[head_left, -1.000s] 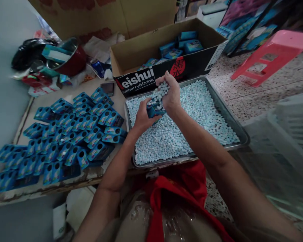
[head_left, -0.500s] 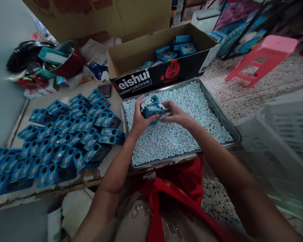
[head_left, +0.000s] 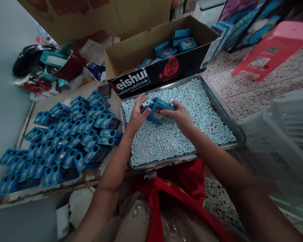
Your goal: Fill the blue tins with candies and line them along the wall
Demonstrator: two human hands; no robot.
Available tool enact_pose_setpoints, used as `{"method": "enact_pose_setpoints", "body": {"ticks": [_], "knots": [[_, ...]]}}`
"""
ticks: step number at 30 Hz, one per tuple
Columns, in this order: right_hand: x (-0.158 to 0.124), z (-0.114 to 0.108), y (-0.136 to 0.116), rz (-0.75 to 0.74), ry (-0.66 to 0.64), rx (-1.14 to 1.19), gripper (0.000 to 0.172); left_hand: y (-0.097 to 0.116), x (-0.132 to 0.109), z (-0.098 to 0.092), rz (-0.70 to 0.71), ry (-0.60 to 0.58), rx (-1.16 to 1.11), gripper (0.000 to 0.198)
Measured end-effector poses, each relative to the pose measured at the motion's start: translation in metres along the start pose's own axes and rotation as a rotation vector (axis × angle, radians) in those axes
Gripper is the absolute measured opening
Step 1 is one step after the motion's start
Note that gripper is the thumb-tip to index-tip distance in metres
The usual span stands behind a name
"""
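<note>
A small blue printed carton (head_left: pixel 156 113) is held above the metal tray (head_left: pixel 218 112), tilted, with white pellets showing at its upper left. My left hand (head_left: pixel 138 116) is closed around its left side, the thumb across the front. My right hand (head_left: pixel 180 116) pinches the blue card at the right; whether this is a flap of the same carton or a second carton, I cannot tell. Beneath both hands, small pale blue-white pellets (head_left: pixel 164 143) cover the tray. The inside of the carton is mostly hidden.
Many small blue cartons with round dark holes (head_left: pixel 65 136) stand grouped on the table at left. Behind the tray is a large cardboard box (head_left: pixel 164 72) with more blue cartons inside. A red stool (head_left: pixel 275 47) and a white plastic basket (head_left: pixel 290 117) are at right.
The carton has turned so its printed face shows more. My right hand has come onto the blue card at its right side. The view has shifted slightly.
</note>
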State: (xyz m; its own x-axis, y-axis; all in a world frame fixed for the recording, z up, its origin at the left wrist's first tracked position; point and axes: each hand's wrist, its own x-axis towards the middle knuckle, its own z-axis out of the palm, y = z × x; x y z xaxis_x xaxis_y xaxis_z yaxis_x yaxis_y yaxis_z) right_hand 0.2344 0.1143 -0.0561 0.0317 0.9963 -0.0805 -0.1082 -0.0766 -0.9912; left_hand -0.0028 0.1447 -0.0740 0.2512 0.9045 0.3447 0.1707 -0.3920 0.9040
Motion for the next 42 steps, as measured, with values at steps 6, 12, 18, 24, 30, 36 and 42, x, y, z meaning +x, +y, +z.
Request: {"method": "enact_pose_setpoints", "body": {"ticks": [6,12,18,24,30,36,42], "knots": [[0.021,-0.057,-0.016,0.096,-0.007,0.209,0.077,-0.004,0.015,0.040,-0.052,0.060,0.029,0.064],[0.021,-0.057,-0.027,0.010,-0.138,0.207,0.074,0.031,0.018,-0.001,0.120,0.106,0.269,0.050],[0.007,-0.032,-0.036,-0.256,-0.318,0.070,0.069,0.025,-0.014,-0.023,-0.031,0.180,-0.102,0.060],[-0.009,-0.014,-0.026,-0.427,-0.329,-0.089,0.065,0.028,-0.038,-0.001,-0.126,0.180,-0.306,0.060],[-0.026,0.006,-0.008,-0.494,-0.260,-0.245,0.061,0.034,-0.059,-0.004,-0.190,0.123,-0.473,0.058],[-0.030,0.015,0.016,-0.473,-0.293,-0.474,0.049,0.040,-0.069,-0.013,-0.061,-0.064,-0.028,0.114],[-0.018,-0.011,0.005,-0.321,-0.454,-0.441,0.041,0.053,-0.062,-0.024,0.066,-0.137,0.370,0.079]]}}
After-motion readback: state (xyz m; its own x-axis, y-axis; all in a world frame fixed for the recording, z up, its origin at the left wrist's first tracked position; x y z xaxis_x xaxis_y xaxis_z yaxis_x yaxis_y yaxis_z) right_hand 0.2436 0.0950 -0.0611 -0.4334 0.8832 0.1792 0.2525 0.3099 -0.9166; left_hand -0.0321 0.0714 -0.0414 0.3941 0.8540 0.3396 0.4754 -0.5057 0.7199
